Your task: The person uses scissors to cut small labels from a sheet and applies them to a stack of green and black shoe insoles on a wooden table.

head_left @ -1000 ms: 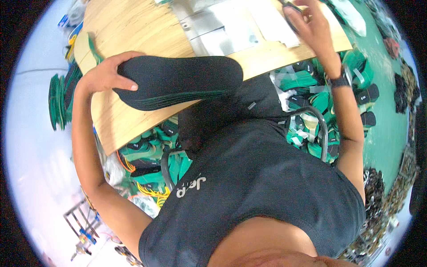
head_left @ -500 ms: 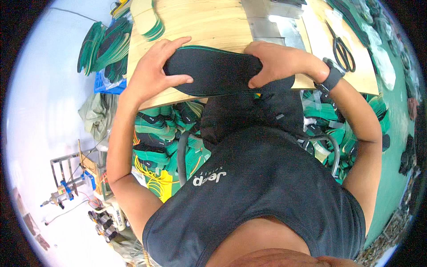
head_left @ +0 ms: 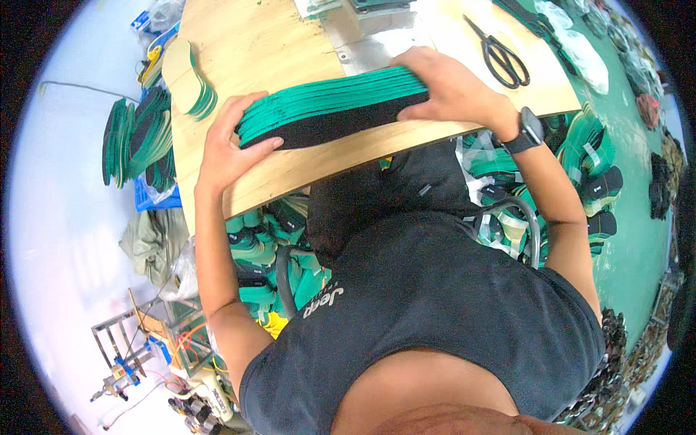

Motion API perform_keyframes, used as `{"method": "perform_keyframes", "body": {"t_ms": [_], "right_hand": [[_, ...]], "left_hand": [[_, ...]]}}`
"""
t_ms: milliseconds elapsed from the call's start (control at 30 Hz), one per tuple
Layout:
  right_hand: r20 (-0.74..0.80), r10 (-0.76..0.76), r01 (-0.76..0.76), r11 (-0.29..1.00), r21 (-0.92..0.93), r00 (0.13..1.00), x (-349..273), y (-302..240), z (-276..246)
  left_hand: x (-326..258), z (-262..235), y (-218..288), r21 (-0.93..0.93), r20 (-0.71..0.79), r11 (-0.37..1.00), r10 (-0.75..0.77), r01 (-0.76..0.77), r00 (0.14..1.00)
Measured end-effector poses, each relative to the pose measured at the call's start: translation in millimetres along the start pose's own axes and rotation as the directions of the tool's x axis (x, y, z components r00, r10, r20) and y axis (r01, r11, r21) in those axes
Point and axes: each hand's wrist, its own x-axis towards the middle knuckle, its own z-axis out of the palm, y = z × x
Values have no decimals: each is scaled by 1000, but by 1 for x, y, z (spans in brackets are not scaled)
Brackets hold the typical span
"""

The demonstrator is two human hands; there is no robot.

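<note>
A thick stack of insoles (head_left: 330,109), black on the face toward me and green along its layered edges, is gripped between both hands over the front of the wooden table (head_left: 254,36). My left hand (head_left: 230,141) clasps one end, thumb on the black face and fingers behind. At the other end my right hand (head_left: 453,90) holds on the same way, with a dark watch on that wrist. The stack is tilted on its side, so its many green edges show. Whether its lower edge touches the tabletop I cannot tell.
Black-handled scissors (head_left: 504,61) lie at the table's right. Cream-and-green insoles (head_left: 190,80) rest at its left, with more insole bundles (head_left: 134,138) beyond that edge. Metal plate (head_left: 373,43) sits at the back. Bundled insoles (head_left: 272,232) fill the space under the table.
Both hands have tipped the stack: its black face was upward, and now the green layered edges show. My view has turned, shifting the table and scissors leftward in the picture.
</note>
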Motion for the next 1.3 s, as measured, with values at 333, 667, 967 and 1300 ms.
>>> {"method": "perform_keyframes", "body": {"t_ms": [333, 667, 967, 1300], "right_hand": [[-37, 11, -1, 968, 253, 999, -13, 4, 11], [-198, 156, -80, 934, 349, 968, -28, 8, 27], [-221, 252, -131, 884, 449, 942, -30, 1, 31], [-219, 334, -265, 919, 290, 917, -25, 9, 33]], "left_hand": [[4, 16, 18, 177, -181, 984, 17, 15, 983], [2, 20, 9, 165, -145, 984, 93, -69, 985], [2, 18, 11, 49, -237, 999, 11, 0, 971], [5, 26, -36, -392, -95, 858, -397, 332, 913]]}}
